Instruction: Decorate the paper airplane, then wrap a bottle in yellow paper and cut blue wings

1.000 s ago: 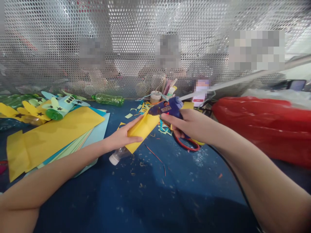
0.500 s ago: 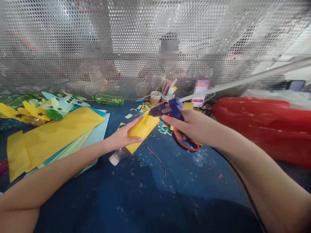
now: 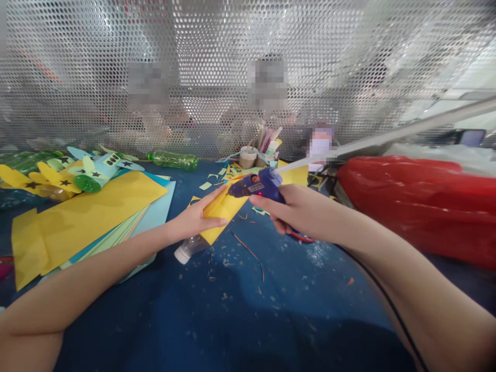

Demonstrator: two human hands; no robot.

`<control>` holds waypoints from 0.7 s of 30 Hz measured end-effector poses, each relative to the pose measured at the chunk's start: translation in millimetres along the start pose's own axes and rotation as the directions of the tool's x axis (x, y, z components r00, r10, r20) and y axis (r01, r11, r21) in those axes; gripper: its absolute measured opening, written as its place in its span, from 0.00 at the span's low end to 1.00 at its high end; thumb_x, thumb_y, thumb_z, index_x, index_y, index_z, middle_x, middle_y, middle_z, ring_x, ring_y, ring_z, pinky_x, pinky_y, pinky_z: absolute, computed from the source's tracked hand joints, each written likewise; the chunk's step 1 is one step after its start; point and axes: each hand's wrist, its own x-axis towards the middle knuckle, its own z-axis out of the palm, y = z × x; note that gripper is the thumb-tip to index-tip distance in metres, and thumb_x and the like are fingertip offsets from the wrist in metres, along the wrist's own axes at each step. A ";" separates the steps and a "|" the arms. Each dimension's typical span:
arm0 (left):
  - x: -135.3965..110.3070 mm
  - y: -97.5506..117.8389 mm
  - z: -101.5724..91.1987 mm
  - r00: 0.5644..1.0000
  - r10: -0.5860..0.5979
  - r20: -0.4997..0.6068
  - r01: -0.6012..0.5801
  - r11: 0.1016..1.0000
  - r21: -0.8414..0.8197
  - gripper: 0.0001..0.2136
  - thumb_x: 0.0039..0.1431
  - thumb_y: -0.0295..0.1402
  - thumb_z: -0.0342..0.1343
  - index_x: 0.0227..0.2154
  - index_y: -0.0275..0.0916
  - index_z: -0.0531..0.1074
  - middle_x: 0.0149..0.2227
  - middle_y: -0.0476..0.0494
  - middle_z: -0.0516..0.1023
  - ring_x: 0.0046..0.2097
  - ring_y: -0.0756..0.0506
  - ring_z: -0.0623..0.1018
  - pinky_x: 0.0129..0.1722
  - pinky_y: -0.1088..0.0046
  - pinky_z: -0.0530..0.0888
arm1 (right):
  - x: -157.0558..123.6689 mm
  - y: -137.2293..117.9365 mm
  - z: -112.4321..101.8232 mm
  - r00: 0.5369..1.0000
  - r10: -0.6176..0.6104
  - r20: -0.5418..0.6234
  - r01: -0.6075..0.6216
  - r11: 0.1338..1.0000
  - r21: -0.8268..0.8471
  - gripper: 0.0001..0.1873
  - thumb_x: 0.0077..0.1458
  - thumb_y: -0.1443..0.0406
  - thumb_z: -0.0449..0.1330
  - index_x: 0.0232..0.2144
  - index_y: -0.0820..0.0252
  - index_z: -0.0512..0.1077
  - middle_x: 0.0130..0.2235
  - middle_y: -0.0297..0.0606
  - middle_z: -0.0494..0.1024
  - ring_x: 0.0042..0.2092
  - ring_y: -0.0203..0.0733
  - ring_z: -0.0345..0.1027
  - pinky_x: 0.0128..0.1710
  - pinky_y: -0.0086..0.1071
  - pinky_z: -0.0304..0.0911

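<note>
Around a clear plastic bottle with a white cap lies yellow paper, covering most of it. My left hand grips the wrapped bottle, thumb in front and fingers behind. A blue glue gun is in my right hand, its small red light lit. The dark nozzle is at the upper part of the yellow paper; whether it touches is hard to see. A long whitish glue stick sticks out of the gun's back. Red-handled scissors lie partly hidden beneath my right hand.
Coloured paper sheets lie at left, beside bottle planes with paper wings. A green bottle, cups of sticks and paper scraps are at the back. Red plastic lies right; a perforated metal panel stands behind.
My right hand has brought the glue gun left and slightly down along the yellow paper. My left hand and the wrapped bottle have hardly moved.
</note>
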 end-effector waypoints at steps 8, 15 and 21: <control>-1.7 5.1 1.1 0.999 -0.054 0.007 0.054 0.998 -0.018 0.41 0.51 0.43 0.62 0.66 0.55 0.47 0.68 0.51 0.52 0.67 0.34 0.55 0.63 0.52 0.59 | 11.6 19.4 -12.7 0.995 0.000 -0.102 0.000 1.000 -0.004 0.25 0.59 0.49 0.50 0.17 0.57 0.64 0.16 0.34 0.70 0.19 0.37 0.64 0.24 0.33 0.59; -1.7 3.9 0.1 0.997 -0.073 0.006 0.073 0.997 0.005 0.42 0.51 0.43 0.62 0.66 0.53 0.47 0.68 0.49 0.53 0.66 0.35 0.57 0.63 0.55 0.60 | 13.6 18.7 -11.4 0.992 0.011 -0.124 -0.018 0.999 -0.048 0.24 0.60 0.50 0.49 0.20 0.58 0.66 0.17 0.33 0.70 0.18 0.36 0.64 0.24 0.32 0.59; -1.8 3.3 0.2 1.000 -0.030 0.005 0.030 0.999 0.022 0.42 0.51 0.44 0.62 0.66 0.52 0.48 0.68 0.49 0.51 0.67 0.36 0.56 0.64 0.56 0.58 | 10.8 15.3 -9.8 0.996 0.003 -0.094 -0.010 0.997 -0.081 0.24 0.60 0.49 0.48 0.24 0.58 0.70 0.17 0.33 0.70 0.18 0.36 0.64 0.22 0.31 0.59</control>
